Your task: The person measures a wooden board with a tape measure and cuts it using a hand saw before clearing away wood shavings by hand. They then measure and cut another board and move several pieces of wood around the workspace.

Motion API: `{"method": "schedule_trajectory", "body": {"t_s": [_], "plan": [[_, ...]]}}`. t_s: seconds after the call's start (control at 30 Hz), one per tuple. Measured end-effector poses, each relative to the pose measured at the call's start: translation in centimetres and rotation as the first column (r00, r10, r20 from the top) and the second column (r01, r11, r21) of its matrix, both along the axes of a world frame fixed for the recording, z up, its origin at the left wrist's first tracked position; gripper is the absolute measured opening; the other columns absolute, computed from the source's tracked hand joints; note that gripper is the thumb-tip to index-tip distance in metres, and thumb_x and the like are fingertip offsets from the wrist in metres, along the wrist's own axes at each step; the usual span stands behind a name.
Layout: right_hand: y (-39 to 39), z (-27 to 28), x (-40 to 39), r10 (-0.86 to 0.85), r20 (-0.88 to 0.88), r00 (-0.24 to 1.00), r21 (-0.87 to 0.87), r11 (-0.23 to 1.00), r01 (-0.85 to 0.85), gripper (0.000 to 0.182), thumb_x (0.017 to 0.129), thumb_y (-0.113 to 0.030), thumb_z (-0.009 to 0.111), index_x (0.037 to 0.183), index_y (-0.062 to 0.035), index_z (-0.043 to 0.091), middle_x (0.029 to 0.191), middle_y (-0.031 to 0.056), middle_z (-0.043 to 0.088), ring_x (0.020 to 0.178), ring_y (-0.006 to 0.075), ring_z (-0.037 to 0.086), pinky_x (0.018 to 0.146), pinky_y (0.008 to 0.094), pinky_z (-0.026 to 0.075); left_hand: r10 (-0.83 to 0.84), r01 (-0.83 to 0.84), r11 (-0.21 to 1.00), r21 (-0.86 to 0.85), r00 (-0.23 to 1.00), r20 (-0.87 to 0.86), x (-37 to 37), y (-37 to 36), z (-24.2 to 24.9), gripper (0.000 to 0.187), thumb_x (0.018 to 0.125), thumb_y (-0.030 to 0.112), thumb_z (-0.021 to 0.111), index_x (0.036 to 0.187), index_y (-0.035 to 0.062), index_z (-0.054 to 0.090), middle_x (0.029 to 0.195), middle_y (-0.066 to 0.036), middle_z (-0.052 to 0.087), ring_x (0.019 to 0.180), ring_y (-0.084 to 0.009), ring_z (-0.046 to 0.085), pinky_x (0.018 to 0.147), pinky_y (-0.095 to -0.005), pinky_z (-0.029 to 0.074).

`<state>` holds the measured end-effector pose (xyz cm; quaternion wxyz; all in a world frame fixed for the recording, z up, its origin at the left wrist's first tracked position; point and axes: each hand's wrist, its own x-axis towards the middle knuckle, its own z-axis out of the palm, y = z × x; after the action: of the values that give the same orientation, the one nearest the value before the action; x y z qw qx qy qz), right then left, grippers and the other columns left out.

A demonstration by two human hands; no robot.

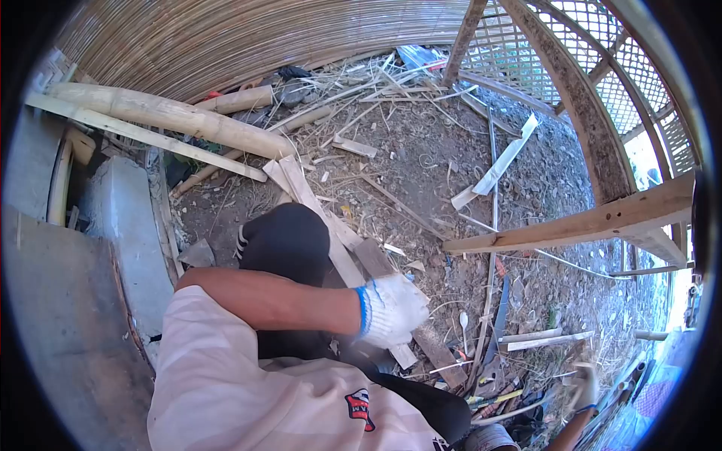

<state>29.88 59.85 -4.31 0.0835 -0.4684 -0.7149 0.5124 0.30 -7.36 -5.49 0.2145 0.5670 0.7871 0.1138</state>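
Observation:
My left hand [395, 308], in a white knit glove with a blue cuff, is closed low over the boards in front of my body; its fingers curl under, and what they hold is hidden. A dark brown board [444, 359] runs beneath this glove. Beside it, a pale wooden board [342, 259] slants down past my bent knee. Far off to the lower right is my right hand [585, 389], also gloved, raised near the pile of sticks. It looks small and blurred there, so its finger position is unclear.
A handsaw [496, 323] and a white spoon [464, 325] lie on the dirt. Thick bamboo poles [169, 116] rest at upper left beside a concrete block [135, 233]. At right, a wooden beam [571, 224] juts inward from a lattice frame. Below it are short wood strips [545, 340].

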Motion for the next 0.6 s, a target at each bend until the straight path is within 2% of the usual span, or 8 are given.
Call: {"method": "schedule_trajectory", "body": {"t_s": [0.07, 0.17, 0.27, 0.37, 0.43, 0.47, 0.53, 0.6], "plan": [[13.5, -0.8, 6.4, 0.121, -0.068, 0.990, 0.364, 0.927, -0.088, 0.033, 0.105, -0.040, 0.062, 0.120, -0.0114, 0.067, 0.097, 0.0058, 0.065, 0.081, 0.0147, 0.065, 0.067, 0.0312, 0.055, -0.002, 0.002, 1.000, 0.010, 1.000, 0.024, 0.6, 0.6, 0.2, 0.035, 0.089, 0.034, 0.068, 0.109, 0.0051, 0.069, 0.106, -0.013, 0.070, 0.100, -0.0316, 0.070, 0.087, -0.0441, 0.054], [26.3, 2.5, 12.5, 0.355, 0.299, 0.886, 0.805, 0.404, -0.434, 0.041, 0.109, -0.026, 0.054, 0.144, -0.0060, 0.060, 0.137, 0.0193, 0.065, 0.116, 0.0260, 0.067, 0.092, 0.0392, 0.058, -0.032, 0.022, 0.996, 0.085, 0.994, 0.108, 0.6, 1.6, -0.3, 0.035, 0.088, 0.035, 0.069, 0.107, 0.0051, 0.069, 0.106, -0.012, 0.070, 0.097, -0.0316, 0.070, 0.083, -0.0463, 0.055], [23.9, 5.5, 9.8, -0.014, 0.198, 0.980, 0.729, 0.670, -0.138, 0.046, 0.108, -0.030, 0.057, 0.147, -0.0065, 0.058, 0.142, 0.0208, 0.063, 0.122, 0.0300, 0.065, 0.099, 0.0424, 0.056, -0.070, 0.040, 0.976, 0.215, 0.988, 0.138, -0.5, 3.4, -0.9, 0.033, 0.087, 0.035, 0.068, 0.101, 0.0048, 0.069, 0.100, -0.015, 0.070, 0.091, -0.0334, 0.072, 0.079, -0.0488, 0.057], [13.4, 6.2, 4.5, -0.221, 0.467, 0.856, 0.630, 0.762, -0.147, 0.061, 0.103, -0.039, 0.067, 0.153, -0.0068, 0.053, 0.142, 0.0234, 0.064, 0.124, 0.0397, 0.063, 0.111, 0.0487, 0.047, -0.138, 0.106, 0.964, 0.245, 0.983, 0.119, -2.2, 6.1, 1.0, 0.031, 0.086, 0.035, 0.066, 0.095, 0.0046, 0.069, 0.096, -0.015, 0.070, 0.090, -0.0345, 0.073, 0.078, -0.0494, 0.058], [0.7, 2.9, -2.4, 0.069, 0.597, 0.800, 0.502, 0.745, -0.439, 0.055, 0.099, -0.025, 0.068, 0.149, -0.0063, 0.055, 0.145, 0.0188, 0.061, 0.124, 0.0362, 0.064, 0.109, 0.0482, 0.050, -0.141, 0.104, 0.943, 0.315, 0.985, 0.097, -3.7, 7.4, 1.9, 0.032, 0.086, 0.035, 0.065, 0.096, 0.0047, 0.069, 0.095, -0.015, 0.070, 0.090, -0.0338, 0.074, 0.077, -0.0494, 0.058], [-6.8, 1.2, -6.2, 0.312, 0.680, 0.663, 0.383, 0.620, -0.685, 0.053, 0.097, -0.017, 0.068, 0.147, -0.0060, 0.057, 0.146, 0.0165, 0.059, 0.125, 0.0344, 0.064, 0.108, 0.0479, 0.052, -0.142, 0.107, 0.936, 0.334, 0.986, 0.083, -4.7, 7.5, 3.0, 0.031, 0.089, 0.034, 0.065, 0.100, 0.0057, 0.069, 0.093, -0.013, 0.070, 0.090, -0.0326, 0.073, 0.079, -0.0472, 0.058], [-21.3, -2.6, -14.9, 0.674, 0.726, 0.134, 0.226, -0.051, -0.973, 0.052, 0.093, -0.003, 0.069, 0.144, -0.0054, 0.060, 0.149, 0.0119, 0.056, 0.125, 0.0308, 0.065, 0.106, 0.0473, 0.056, -0.103, 0.023, 0.785, 0.619, 0.990, 0.094, -6.0, 7.0, 2.2, 0.028, 0.090, 0.032, 0.066, 0.103, 0.0070, 0.068, 0.093, -0.012, 0.069, 0.090, -0.0315, 0.073, 0.081, -0.0456, 0.058], [-35.2, -3.5, -22.8, 0.822, 0.441, 0.361, 0.067, 0.371, -0.926, 0.050, 0.096, -0.020, 0.070, 0.143, -0.0058, 0.061, 0.144, 0.0145, 0.061, 0.125, 0.0317, 0.066, 0.107, 0.0455, 0.054, -0.091, -0.007, 0.690, 0.724, 0.991, 0.097, -7.4, 5.6, 2.3, 0.025, 0.093, 0.027, 0.067, 0.110, 0.0088, 0.064, 0.093, -0.012, 0.068, 0.090, -0.0310, 0.071, 0.084, -0.0439, 0.057]]}}
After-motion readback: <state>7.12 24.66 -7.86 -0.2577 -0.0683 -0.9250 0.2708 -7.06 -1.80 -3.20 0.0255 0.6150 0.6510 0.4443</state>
